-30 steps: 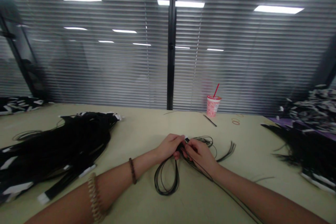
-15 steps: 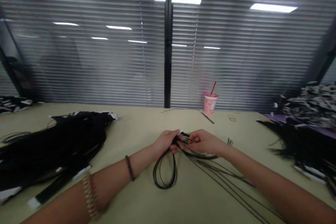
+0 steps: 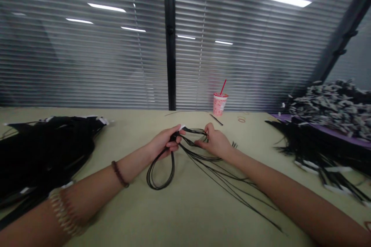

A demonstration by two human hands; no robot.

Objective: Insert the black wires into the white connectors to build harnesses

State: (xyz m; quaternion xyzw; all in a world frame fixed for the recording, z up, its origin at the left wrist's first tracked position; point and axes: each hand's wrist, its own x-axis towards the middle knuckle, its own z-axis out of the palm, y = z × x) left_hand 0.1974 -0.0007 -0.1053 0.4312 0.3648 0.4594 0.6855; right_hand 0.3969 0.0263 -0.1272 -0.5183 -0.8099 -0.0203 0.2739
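Note:
Over the middle of the table I hold a bundle of thin black wires point(image 3: 199, 157). My left hand point(image 3: 168, 141) is closed round it near a white end piece point(image 3: 182, 127). Below that hand a loop of the wires point(image 3: 160, 188) hangs down. My right hand point(image 3: 215, 141) grips some of the strands to the right, with thumb and fingers bent round them. The loose wire ends trail right and toward me, under my right forearm. Part of the bundle inside my left fist is hidden.
A dark pile of wires with white ends point(image 3: 46, 154) lies on the left of the table point(image 3: 185, 216). More black wires point(image 3: 321, 150) and a heap of white-tipped pieces point(image 3: 333, 104) lie right. A pink cup with a straw point(image 3: 219, 105) stands at the back, near rubber bands point(image 3: 241, 119).
My right hand has moved away from my left, drawing the strands out between them. The whole view has shifted and tilted, so the table things appear further left and higher.

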